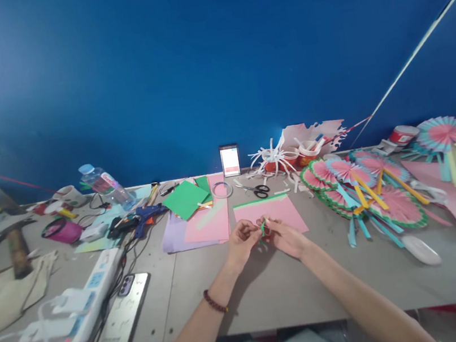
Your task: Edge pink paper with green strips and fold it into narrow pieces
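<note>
My left hand (244, 241) and my right hand (284, 235) meet above the grey table, fingers pinched close together. Between them is a small green paper strip (263, 227), gripped by both hands; its exact shape is partly hidden by my fingers. Just beyond lies a pink paper sheet (272, 210) with a green strip along its far edge. Black-handled scissors (260, 190) rest behind that sheet. Left of them a round ring (222, 190) lies beside green paper squares (186, 199), which sit on pink and purple sheets.
Folded paper fans (393, 203) spread to the right, near a white spoon-like piece (422, 250). Cups with white paper strips (276, 158) stand at the back. On the left are a power strip (96, 296), a phone (121, 318), a glue gun (145, 215) and a tilted bottle (106, 184).
</note>
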`<state>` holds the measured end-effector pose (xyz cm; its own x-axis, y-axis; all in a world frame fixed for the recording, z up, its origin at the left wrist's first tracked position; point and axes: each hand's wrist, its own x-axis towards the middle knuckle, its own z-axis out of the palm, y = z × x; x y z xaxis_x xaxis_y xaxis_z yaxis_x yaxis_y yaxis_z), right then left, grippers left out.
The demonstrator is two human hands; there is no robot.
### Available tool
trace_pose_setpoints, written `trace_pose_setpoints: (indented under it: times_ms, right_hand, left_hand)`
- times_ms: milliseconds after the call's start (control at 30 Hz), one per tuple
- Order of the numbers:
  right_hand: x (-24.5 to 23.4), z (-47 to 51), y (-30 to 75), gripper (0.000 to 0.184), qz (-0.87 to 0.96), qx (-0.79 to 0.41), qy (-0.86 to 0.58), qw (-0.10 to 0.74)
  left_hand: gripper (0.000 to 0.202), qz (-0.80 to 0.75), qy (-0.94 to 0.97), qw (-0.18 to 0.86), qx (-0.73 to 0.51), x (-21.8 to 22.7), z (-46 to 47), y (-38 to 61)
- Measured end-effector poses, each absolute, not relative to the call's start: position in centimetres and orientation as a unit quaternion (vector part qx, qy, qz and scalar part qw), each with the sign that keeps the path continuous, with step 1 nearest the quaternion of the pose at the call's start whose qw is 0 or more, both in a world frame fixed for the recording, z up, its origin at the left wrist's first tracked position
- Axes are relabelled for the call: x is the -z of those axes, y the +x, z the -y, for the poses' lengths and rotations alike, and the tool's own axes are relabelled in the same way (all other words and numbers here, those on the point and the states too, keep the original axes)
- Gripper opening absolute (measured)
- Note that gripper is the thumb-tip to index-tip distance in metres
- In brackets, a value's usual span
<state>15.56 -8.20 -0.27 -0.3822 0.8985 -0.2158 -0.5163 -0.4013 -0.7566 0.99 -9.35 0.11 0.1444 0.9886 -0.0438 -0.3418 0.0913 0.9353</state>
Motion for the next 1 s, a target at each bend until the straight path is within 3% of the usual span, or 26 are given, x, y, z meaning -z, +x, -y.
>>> trace_pose_setpoints:
  times_ms: [100, 233, 500, 700, 1000]
  right_hand:
    - [-0.3, 8.1, 16.0, 0.03, 0.293, -0.761, -0.323, 0.48]
    - [-1.3, 7.6, 17.8, 0.026, 0.292, -0.73, -0.347, 0.511]
    - [-0.7, 7.7, 24.0, 0.028, 0.33, -0.675, -0.466, 0.468]
    - [0.7, 8.4, 26.3, 0.03, 0.431, -0.589, -0.573, 0.372]
    - [0.9, 8.3, 25.4, 0.018, 0.56, -0.5, -0.59, 0.295]
  left_hand:
    - [0.033, -0.41, 0.473, 0.586, -0.514, 0.4, 9.5, 1.0]
    - [0.014, -0.446, 0.638, 0.433, -0.454, 0.9, 10.2, 1.1]
    - [0.031, -0.324, 0.889, 0.191, -0.26, 2.3, 11.5, 2.0]
    - [0.025, -0.332, 0.914, 0.127, -0.197, 2.0, 11.8, 2.4]
    - [0.026, -0.336, 0.914, 0.119, -0.194, 2.4, 12.4, 2.9]
